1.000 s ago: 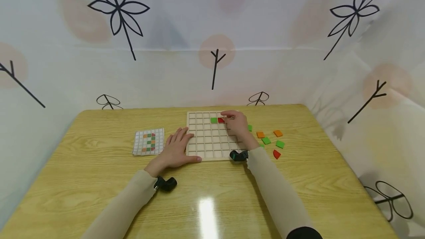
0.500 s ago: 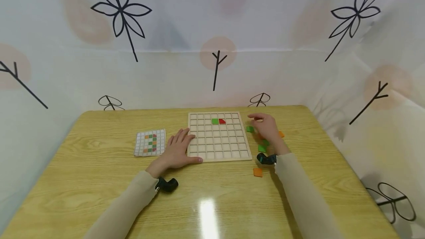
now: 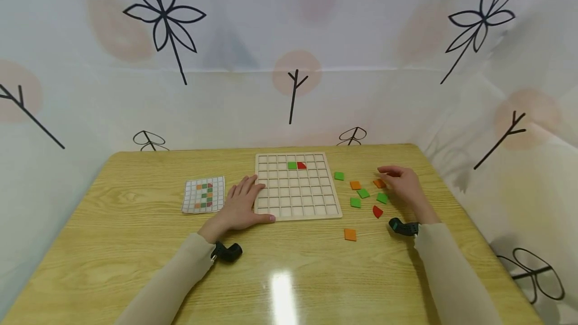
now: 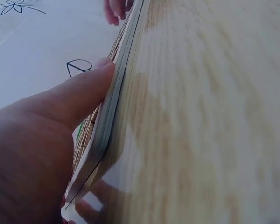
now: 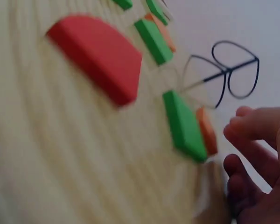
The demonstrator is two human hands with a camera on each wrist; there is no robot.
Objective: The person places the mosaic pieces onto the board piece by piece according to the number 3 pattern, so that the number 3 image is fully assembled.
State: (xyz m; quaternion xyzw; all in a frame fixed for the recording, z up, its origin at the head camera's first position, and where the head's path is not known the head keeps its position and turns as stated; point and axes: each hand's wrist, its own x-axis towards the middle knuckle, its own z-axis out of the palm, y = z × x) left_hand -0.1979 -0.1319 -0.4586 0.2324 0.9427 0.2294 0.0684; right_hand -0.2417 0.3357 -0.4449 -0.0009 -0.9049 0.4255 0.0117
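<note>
A wooden grid board lies flat on the table. In its upper part a green square tile sits beside a red quarter-round tile. My left hand rests at the board's lower left corner, fingers spread along the left side and thumb on the front edge. Over at the right, my right hand hovers by an orange tile, its fingers bent loosely and holding nothing. In the right wrist view a green tile stands between the camera and that orange tile.
A printed pattern card lies left of the board. Several loose tiles are scattered on the right, among them a red quarter-round, a green square and an orange square near the front. A patterned cloth hangs behind the table.
My right hand has let go of the red quarter-round tile on the board and moved right, over the loose tiles to the far orange one. My left hand has stayed put.
</note>
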